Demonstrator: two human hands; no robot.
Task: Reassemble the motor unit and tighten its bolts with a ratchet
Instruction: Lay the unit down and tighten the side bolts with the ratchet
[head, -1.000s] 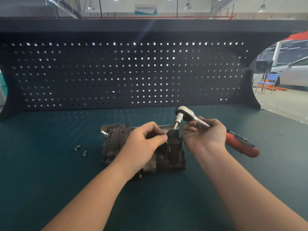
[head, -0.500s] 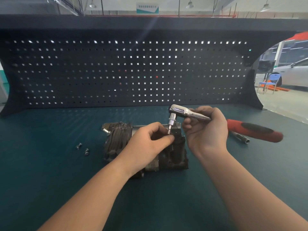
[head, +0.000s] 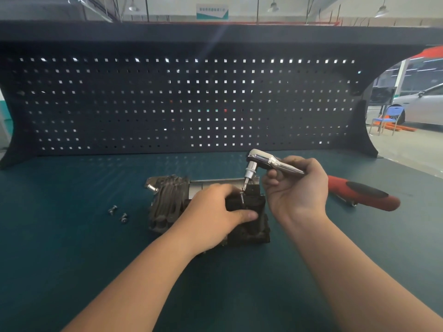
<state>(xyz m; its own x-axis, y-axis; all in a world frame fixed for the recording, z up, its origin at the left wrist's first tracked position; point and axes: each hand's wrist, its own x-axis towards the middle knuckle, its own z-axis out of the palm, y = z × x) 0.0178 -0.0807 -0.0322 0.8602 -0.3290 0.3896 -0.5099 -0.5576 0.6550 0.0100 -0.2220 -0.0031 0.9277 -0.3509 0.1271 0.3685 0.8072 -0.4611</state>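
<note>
The dark grey ribbed metal motor unit (head: 167, 204) lies near the middle of the dark green desk (head: 60, 259). The left hand (head: 213, 219) grips its black block from above and hides much of the middle part. The right hand (head: 297, 188) holds the chrome ratchet with red and black handle (head: 271, 161) by its shaft; the bit points down onto a threaded bolt (head: 242, 197), but whether they touch is hard to see. Two small silver bolts (head: 117, 213) lie left of the unit, apart from it. A small metal piece behind the handle is mostly hidden.
</note>
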